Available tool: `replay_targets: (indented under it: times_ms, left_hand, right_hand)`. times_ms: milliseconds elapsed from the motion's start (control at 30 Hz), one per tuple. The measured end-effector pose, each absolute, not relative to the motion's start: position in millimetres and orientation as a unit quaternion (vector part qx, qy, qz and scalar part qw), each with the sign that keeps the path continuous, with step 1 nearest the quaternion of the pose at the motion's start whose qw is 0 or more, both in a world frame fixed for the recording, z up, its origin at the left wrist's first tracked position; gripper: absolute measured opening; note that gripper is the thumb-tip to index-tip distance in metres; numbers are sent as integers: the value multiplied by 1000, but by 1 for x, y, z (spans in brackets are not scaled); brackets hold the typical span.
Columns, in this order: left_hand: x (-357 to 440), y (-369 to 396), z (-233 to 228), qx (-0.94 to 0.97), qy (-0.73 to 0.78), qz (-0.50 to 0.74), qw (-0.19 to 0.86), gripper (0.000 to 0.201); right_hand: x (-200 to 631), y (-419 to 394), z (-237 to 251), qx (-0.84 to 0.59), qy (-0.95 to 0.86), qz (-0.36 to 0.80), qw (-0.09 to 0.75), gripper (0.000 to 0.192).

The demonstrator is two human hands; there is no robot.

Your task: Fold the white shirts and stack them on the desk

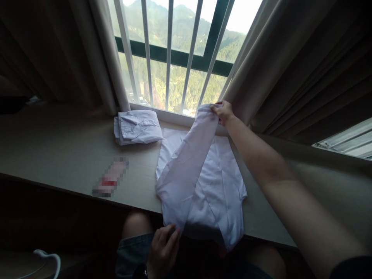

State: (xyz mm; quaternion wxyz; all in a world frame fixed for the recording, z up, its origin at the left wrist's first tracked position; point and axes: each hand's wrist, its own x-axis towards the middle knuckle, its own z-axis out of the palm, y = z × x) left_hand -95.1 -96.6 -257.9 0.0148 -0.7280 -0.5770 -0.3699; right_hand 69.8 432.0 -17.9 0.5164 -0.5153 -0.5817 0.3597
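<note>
A white shirt (221,174) lies spread on the ledge in front of me, its lower edge hanging over the front. One long strip of it, which looks like a sleeve, runs diagonally across the body of the garment. At the far end of that strip, near the window, my right hand (224,112) is closed on the cloth and lifts it a little. My left hand (164,250) pinches the near end of the shirt, below the ledge's front edge. To the left of the shirt sits a folded white garment (139,127) in a compact stack.
A blurred-out flat object with a red patch (110,178) lies left on the wooden ledge (66,155). Behind are a barred window (180,58) and curtains (261,58) on both sides. At lower left is a white hanger hook (52,255). My knees are under the ledge.
</note>
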Motion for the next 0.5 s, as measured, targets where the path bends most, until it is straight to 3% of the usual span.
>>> replay_targets:
  times_ms: [167, 333, 500]
  left_hand:
    - [-100, -84, -255, -647, -658, -382, 34, 33]
    - [-100, -81, -259, -659, -652, -375, 10, 37]
    - [-101, -83, -266, -653, -657, -376, 5, 35]
  right_hand:
    - [85, 449, -71, -586, -579, 264, 501, 26]
    - [92, 479, -83, -600, -565, 221, 521, 25]
    - [90, 492, -115, -621, -645, 136, 424, 28]
